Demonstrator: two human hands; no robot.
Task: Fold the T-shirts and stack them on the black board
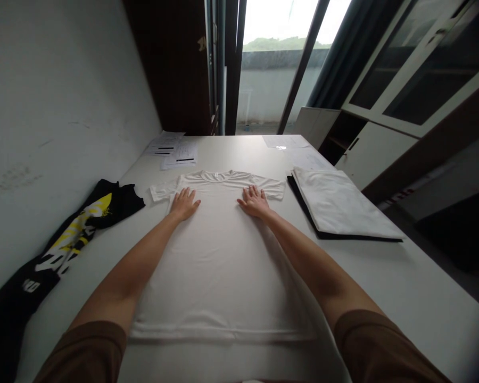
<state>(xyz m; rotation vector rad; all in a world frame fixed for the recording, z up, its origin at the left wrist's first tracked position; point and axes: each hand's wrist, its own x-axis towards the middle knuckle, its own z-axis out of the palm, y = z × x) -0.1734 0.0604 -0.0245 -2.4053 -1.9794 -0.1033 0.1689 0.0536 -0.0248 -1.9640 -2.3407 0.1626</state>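
Observation:
A white T-shirt (215,255) lies spread out on the white table (383,282), its collar at the far end and its hem towards me. My left hand (184,204) rests flat on the shirt's upper left, just below the sleeve, with fingers stretched out. On the upper right, my right hand (253,201) also lies flat with its fingers apart. Neither hand grips the cloth. Both short sleeves extend outward, and a few soft wrinkles run across the chest and near the hem.
Folded white cloth (339,205) lies on folded black cloth (319,234) to the right. A black garment with yellow and white print (80,234) lies along the left wall. Paper sheets (179,154) sit at the far left; more papers (287,142) lie far right.

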